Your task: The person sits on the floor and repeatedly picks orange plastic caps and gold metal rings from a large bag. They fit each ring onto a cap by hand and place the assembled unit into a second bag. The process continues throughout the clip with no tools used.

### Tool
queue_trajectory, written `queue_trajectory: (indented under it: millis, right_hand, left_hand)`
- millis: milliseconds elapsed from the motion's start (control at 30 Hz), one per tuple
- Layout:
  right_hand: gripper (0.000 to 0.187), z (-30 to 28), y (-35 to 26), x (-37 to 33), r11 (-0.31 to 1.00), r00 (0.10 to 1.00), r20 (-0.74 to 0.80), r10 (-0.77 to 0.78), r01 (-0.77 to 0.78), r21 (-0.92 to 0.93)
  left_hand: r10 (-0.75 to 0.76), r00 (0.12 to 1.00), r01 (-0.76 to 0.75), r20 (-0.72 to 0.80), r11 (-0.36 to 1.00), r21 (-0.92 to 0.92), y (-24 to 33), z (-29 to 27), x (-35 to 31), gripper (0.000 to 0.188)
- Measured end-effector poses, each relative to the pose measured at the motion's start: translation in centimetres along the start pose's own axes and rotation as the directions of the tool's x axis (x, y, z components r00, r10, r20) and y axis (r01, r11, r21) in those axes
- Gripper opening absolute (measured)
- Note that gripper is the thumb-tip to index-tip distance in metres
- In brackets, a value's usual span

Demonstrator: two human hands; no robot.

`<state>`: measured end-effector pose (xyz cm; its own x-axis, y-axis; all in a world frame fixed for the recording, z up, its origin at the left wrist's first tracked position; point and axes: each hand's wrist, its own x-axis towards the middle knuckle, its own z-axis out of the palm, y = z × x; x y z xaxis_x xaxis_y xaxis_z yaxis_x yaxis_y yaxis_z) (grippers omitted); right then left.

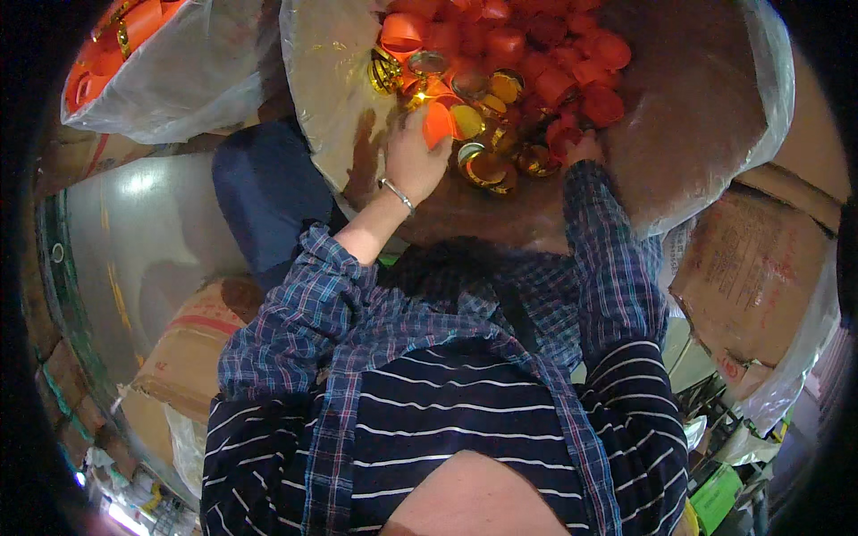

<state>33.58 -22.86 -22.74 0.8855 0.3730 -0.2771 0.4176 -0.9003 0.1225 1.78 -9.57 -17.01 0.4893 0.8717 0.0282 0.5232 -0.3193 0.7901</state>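
In the large plastic-lined container in front of me lies a heap of orange-red plastic cups and shiny gold round caps. My left hand, with a bracelet on its wrist, is at the heap's near left side, its fingers closed on an orange plastic cup. A gold piece lies right beside that cup. Further right, my right hand reaches into the heap, its fingers bent against a red plastic cup and partly hidden. Several gold caps lie between the two hands.
A clear plastic liner hangs over the container's right rim. At the upper left stands another lined bag with orange and gold pieces. Cardboard boxes flank me, one at the right and one at the left.
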Motion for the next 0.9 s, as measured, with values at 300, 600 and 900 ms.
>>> queue_trajectory:
  millis: [300, 600, 900]
  right_hand:
    - [0.029, -6.2, -3.1, -6.4, 0.822, 0.827, -0.082, -0.557, 0.563, 0.087]
    - [0.061, 2.5, -6.5, -12.4, 0.725, 0.72, 0.106, -0.686, 0.663, 0.186]
    - [0.044, 0.5, -6.6, -12.4, 0.806, 0.776, 0.217, -0.592, 0.573, 0.149]
  left_hand:
    - [0.505, 0.841, -0.525, 0.196, 0.849, 0.063, 4.2, -0.8, -1.3, 0.044]
    - [-0.408, 0.883, 0.468, 0.233, 0.722, -0.51, 1.5, -2.8, -0.4, 0.029]
    - [-0.485, 0.761, 0.457, 0.431, -0.072, -0.887, 2.9, -4.2, -2.8, 0.023]
